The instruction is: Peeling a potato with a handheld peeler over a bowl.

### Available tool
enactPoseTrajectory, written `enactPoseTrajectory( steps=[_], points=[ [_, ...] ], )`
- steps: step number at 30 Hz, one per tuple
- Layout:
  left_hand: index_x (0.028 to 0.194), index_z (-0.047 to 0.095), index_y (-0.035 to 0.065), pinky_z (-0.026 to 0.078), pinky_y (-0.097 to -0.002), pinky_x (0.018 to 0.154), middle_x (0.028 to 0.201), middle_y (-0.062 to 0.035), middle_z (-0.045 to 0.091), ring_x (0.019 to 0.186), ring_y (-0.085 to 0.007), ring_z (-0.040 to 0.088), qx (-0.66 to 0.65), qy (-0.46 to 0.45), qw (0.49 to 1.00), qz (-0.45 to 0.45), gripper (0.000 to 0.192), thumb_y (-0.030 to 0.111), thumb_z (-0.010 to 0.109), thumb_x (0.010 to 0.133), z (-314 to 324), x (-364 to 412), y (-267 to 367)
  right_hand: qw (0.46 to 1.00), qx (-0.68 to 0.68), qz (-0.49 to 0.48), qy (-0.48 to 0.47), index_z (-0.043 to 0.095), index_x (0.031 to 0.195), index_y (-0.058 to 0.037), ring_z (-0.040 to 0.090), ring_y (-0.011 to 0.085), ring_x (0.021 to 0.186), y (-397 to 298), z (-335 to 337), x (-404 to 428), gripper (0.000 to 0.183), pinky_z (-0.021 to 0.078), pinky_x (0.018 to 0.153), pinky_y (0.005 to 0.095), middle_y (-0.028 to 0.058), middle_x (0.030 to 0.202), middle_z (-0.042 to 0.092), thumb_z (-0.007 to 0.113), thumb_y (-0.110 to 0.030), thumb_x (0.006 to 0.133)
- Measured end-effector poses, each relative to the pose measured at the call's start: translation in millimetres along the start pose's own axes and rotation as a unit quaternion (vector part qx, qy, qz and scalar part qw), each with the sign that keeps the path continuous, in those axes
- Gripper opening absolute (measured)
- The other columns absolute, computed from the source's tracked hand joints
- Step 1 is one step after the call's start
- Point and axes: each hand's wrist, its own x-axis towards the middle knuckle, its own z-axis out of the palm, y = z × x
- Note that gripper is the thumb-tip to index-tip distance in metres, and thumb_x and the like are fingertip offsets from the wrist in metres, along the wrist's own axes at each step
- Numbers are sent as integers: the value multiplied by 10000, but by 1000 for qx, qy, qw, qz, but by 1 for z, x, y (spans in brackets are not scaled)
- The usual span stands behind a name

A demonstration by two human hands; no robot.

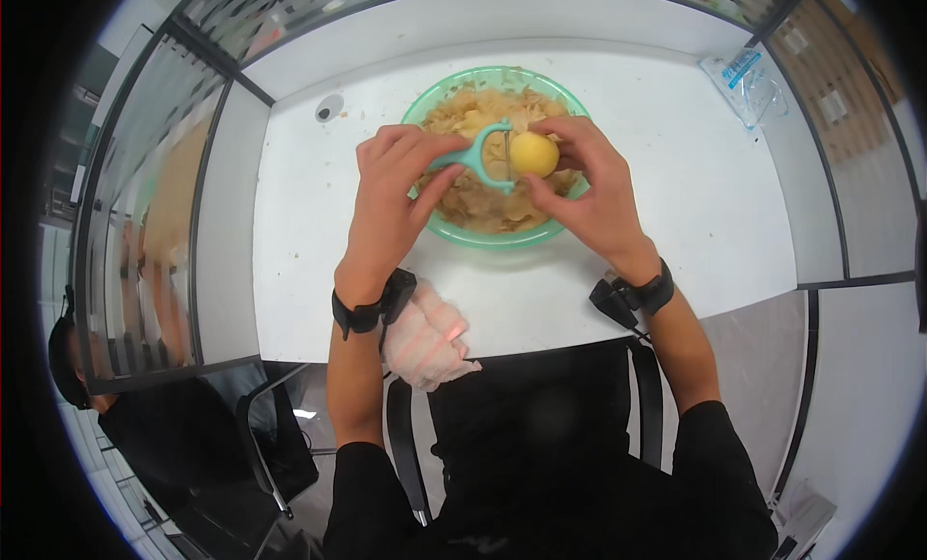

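My left hand (405,180) grips the handle of a turquoise Y-shaped peeler (474,157) between thumb and fingers. The peeler's metal blade stands upright in the view, close beside a round yellow peeled potato or similar vegetable (534,154); whether they touch I cannot tell. That yellow piece is pinched in the fingertips of my right hand (590,183). Both hands hover over a green translucent plastic basin (500,240). Inside the basin lies a heap of brownish-yellow peelings (478,209), apparently in cloudy water.
A pink-and-white cloth (427,335) hangs over the front edge of the white desk (695,220). Near the back right corner lies a clear plastic packet (742,86) bearing writing. Partition panels (224,220) border the desk. Another person (181,444) sits at the left beyond the partition.
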Motion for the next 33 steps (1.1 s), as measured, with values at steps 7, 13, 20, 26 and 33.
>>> enactPoseTrajectory(
  steps=[7, 13, 20, 26, 33],
  points=[
    [1272, 809, 133, 411, -418, 1111, 1184, -13, 791, 1194, -273, 626, -10, 3, 1000, -9, 296, 95, 818, 979, -1, 1, 2, 1000, -18, -26, 1, 686, 1349, -59, 765, 288, 1102, -2, -1, 1, 481, 682, 855, 357, 127, 1326, 698, 859, -62, 901],
    [1256, 808, 138, 406, -416, 1100, 1158, -13, 787, 1181, -271, 637, 3, 12, 1000, -4, 289, 94, 830, 971, -1, 1, 0, 1000, -10, -16, 1, 677, 1336, -62, 756, 295, 1113, -1, -1, 0, 490, 685, 867, 369, 128, 1312, 694, 867, -50, 885],
    [1246, 808, 145, 405, -415, 1080, 1133, -17, 782, 1158, -268, 648, 1, 22, 1000, 2, 287, 91, 835, 965, 0, 3, 1, 1000, -18, -13, -13, 695, 1364, -75, 744, 235, 1198, -1, -4, 2, 524, 660, 1001, 351, 101, 1353, 679, 854, 25, 875],
    [1255, 805, 145, 408, -420, 1075, 1123, -19, 774, 1159, -271, 645, 23, 12, 1000, 17, 289, 94, 828, 971, 0, 3, -2, 999, -23, -18, -14, 696, 1358, -73, 741, 237, 1201, -1, -2, 2, 514, 660, 1011, 350, 100, 1344, 681, 848, 32, 878],
    [1248, 801, 142, 405, -420, 1070, 1128, -16, 773, 1160, -266, 648, -14, 10, 1000, 11, 288, 84, 828, 968, 1, 3, -2, 999, -31, -18, -18, 693, 1356, -79, 741, 241, 1201, -1, -3, 4, 511, 654, 1015, 353, 96, 1351, 683, 851, 17, 880]
  ],
)
